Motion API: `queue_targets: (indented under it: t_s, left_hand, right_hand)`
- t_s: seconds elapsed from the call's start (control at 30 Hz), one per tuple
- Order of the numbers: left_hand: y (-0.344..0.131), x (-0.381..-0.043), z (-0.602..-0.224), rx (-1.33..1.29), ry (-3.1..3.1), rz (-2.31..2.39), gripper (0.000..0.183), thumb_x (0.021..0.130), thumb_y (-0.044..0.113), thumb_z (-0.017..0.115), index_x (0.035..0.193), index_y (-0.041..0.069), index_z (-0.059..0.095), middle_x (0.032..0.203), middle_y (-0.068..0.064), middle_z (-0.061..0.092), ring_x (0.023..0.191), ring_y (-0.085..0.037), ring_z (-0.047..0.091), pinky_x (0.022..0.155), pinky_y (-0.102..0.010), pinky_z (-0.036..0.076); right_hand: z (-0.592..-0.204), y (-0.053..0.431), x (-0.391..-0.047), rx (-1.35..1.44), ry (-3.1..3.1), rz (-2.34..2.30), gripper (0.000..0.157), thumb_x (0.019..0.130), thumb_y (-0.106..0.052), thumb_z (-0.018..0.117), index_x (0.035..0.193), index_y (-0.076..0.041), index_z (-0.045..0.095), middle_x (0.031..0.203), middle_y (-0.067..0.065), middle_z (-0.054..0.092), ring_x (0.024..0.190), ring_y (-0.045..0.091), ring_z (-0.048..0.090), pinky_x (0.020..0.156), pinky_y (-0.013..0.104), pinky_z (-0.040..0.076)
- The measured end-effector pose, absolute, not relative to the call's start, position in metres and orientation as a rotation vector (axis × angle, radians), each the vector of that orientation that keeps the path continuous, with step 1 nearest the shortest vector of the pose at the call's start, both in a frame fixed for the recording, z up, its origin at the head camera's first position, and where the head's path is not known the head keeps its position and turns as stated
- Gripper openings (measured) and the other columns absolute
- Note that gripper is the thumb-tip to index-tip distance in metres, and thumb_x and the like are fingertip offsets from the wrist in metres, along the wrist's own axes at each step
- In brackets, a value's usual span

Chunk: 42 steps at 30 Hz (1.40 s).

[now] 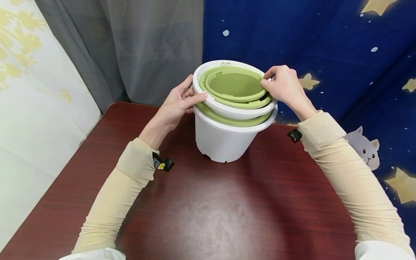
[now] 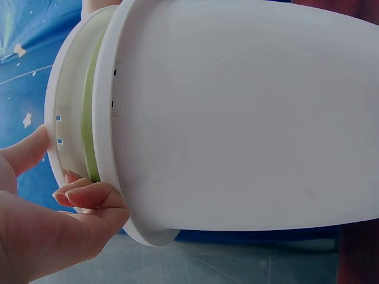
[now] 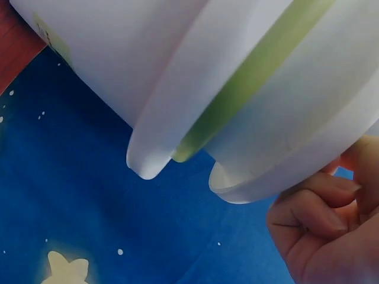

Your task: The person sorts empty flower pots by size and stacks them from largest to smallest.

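Observation:
A large white pot [image 1: 221,141] stands upright on the table, with a green rim [image 1: 234,121] showing inside it. Raised and tilted above that is a second white pot [image 1: 237,114], which holds two nested green pots, the innermost green pot [image 1: 237,85] on top. My left hand [image 1: 177,103] grips the upper white pot's rim at the left, thumb on top and fingers beneath. At the right, my right hand [image 1: 284,86] pinches the innermost green pot's rim between thumb and fingers. In the right wrist view, the right hand's fingers [image 3: 323,207] curl beside the upper white rim; their tips are hidden.
The dark red wooden table [image 1: 201,216] reaches toward me. Behind the pots hang a grey curtain [image 1: 159,47] and a blue starry curtain [image 1: 292,32]. A white patterned cloth [image 1: 39,119] borders the table on the left.

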<state>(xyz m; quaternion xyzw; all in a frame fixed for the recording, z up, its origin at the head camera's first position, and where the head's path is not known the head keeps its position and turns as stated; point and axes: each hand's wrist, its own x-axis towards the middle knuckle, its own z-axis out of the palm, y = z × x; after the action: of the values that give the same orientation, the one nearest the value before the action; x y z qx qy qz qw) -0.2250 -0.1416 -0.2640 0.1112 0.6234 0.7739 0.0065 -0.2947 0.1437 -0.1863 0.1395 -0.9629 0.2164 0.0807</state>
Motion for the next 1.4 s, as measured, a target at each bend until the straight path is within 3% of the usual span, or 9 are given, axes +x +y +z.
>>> queue_targets:
  t_s: [0.13,0.33,0.43,0.67,0.97,1.4]
  left_hand:
    - [-0.142,-0.225,-0.264,0.347,1.954,2.421,0.086,0.094,0.004,0.069,0.162,0.013,0.017,0.081,-0.001,0.052,0.065,-0.011,0.04,0.056,-0.02,0.029]
    - [-0.143,-0.225,-0.264,0.34,1.959,2.419,0.086,0.094,0.005,0.069,0.162,0.013,0.016,0.081,-0.001,0.052,0.065,-0.011,0.041,0.057,-0.019,0.03]
    - [-0.143,-0.225,-0.264,0.339,1.968,2.413,0.086,0.094,0.005,0.069,0.162,0.012,0.016,0.081,-0.001,0.052,0.065,-0.011,0.04,0.057,-0.02,0.03]
    - [-0.145,-0.224,-0.263,0.347,1.991,2.394,0.086,0.094,0.006,0.069,0.162,0.013,0.017,0.081,-0.001,0.053,0.066,-0.011,0.041,0.057,-0.02,0.03]
    - [-0.145,-0.223,-0.263,0.348,1.987,2.401,0.086,0.094,0.005,0.069,0.162,0.012,0.016,0.081,-0.001,0.054,0.065,-0.011,0.04,0.057,-0.02,0.03]
    - [-0.143,-0.222,-0.261,0.345,1.99,2.387,0.087,0.094,0.007,0.07,0.162,0.013,0.016,0.082,-0.001,0.054,0.071,-0.011,0.044,0.058,-0.02,0.03]
  right_hand:
    - [-0.188,0.142,-0.294,0.432,-2.871,0.645,0.036,0.091,-0.017,0.053,0.115,0.004,0.069,0.079,0.009,0.065,0.081,0.026,0.059,0.066,0.029,0.043]
    - [-0.191,0.139,-0.294,0.436,-2.861,0.623,0.04,0.092,-0.017,0.048,0.121,0.004,0.067,0.109,0.022,0.068,0.098,0.034,0.06,0.085,0.047,0.047]
    - [-0.193,0.139,-0.292,0.413,-2.861,0.626,0.041,0.093,-0.019,0.047,0.121,0.002,0.068,0.112,0.021,0.068,0.099,0.034,0.06,0.083,0.047,0.047]
    - [-0.196,0.14,-0.29,0.403,-2.822,0.644,0.04,0.093,-0.02,0.047,0.118,0.001,0.07,0.102,0.019,0.069,0.091,0.03,0.061,0.071,0.037,0.044]
    - [-0.196,0.142,-0.29,0.411,-2.81,0.653,0.038,0.094,-0.021,0.048,0.115,0.0,0.071,0.071,0.008,0.063,0.08,0.027,0.059,0.064,0.032,0.042]
    - [-0.197,0.148,-0.286,0.43,-2.772,0.687,0.036,0.095,-0.021,0.05,0.113,0.001,0.072,0.059,0.002,0.054,0.063,0.02,0.052,0.057,0.028,0.038]
